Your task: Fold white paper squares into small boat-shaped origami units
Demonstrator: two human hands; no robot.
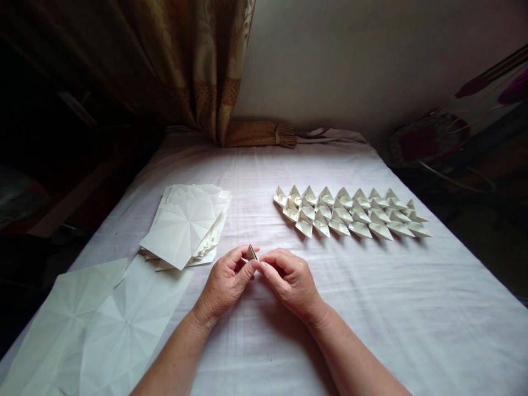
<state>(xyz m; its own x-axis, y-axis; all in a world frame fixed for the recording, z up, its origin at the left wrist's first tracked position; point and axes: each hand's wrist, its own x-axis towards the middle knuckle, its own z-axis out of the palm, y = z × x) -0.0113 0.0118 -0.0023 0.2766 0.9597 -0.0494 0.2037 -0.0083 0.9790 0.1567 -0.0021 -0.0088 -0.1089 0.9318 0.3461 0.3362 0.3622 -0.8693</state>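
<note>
A small folded paper piece point(252, 253) with a pointed tip shows between my two hands, above the cloth. My left hand point(226, 278) pinches it from the left, thumb in front. From the other side, the thumb and fingertips of my right hand point(291, 278) close on its right corner. Much of the piece is hidden by my fingers. Beyond my right hand, several folded paper boats point(340, 213) stand in three staggered rows. To the left lies a stack of creased paper sheets point(185, 223), the top one marked with star-like fold lines.
Large creased sheets point(127, 324) lie at the front left, overlapping. A pale cloth point(371, 308) covers the work surface. At the far edge hang a patterned curtain point(206, 82) and its fringed brown end point(284, 136), against the wall. Dark clutter stands to the right.
</note>
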